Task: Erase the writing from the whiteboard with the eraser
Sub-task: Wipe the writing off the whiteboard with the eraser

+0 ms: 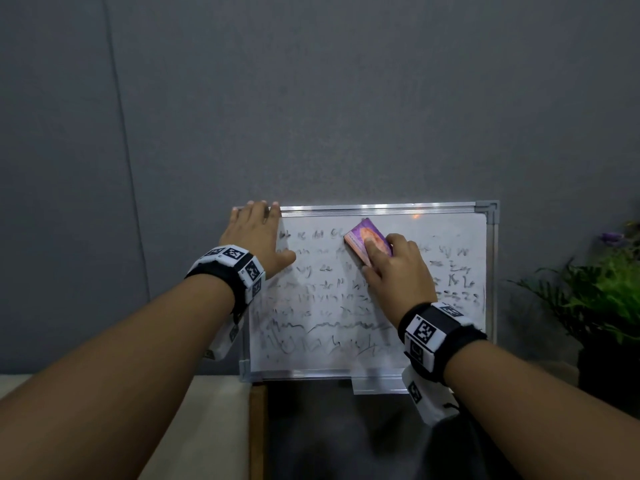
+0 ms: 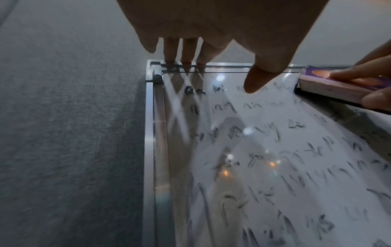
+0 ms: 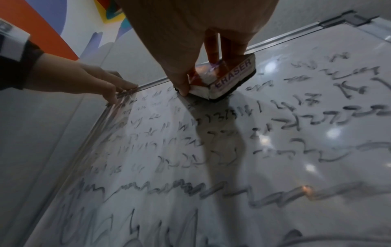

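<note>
The eraser (image 1: 367,241) sits felt-down near the whiteboard's (image 1: 450,233) top edge, pinched by the right hand (image 1: 398,271). Keep it flat and sweep toward 6 o'clock through the writing (image 1: 329,327). Left hand (image 1: 256,233), fingers (image 2: 170,51) straight, braces the 10 o'clock corner.

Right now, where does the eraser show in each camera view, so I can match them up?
Head: eraser upper middle of the whiteboard, under the right hand.
Left wrist: eraser at the right edge.
Right wrist: eraser upper centre, "ERASER" visible.
Shared landmark: the board's top frame rail.
</note>
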Available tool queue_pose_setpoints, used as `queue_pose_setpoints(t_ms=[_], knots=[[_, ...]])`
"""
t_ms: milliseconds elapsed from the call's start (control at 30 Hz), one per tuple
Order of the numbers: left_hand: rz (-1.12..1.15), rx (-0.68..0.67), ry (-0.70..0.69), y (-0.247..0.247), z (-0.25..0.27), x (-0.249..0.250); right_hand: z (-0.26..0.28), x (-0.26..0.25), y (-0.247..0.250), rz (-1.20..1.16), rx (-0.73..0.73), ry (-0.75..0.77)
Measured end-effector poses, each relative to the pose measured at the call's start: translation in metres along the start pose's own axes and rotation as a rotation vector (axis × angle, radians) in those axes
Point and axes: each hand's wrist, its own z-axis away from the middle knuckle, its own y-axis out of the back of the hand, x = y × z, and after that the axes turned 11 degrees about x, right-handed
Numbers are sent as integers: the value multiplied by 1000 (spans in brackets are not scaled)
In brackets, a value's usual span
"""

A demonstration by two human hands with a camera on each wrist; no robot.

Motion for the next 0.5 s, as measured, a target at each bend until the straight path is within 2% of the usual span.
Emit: queue_pose_setpoints(t_ms=[133, 333, 500], knots=[[-4, -7, -7, -2, 1, -2, 7, 5, 1, 57, -11, 81], [-3, -24, -11, -1, 2, -1, -7, -3, 2, 30, 14, 16], [19, -36, -7, 4, 2, -1, 0, -17, -3, 40, -48, 66]])
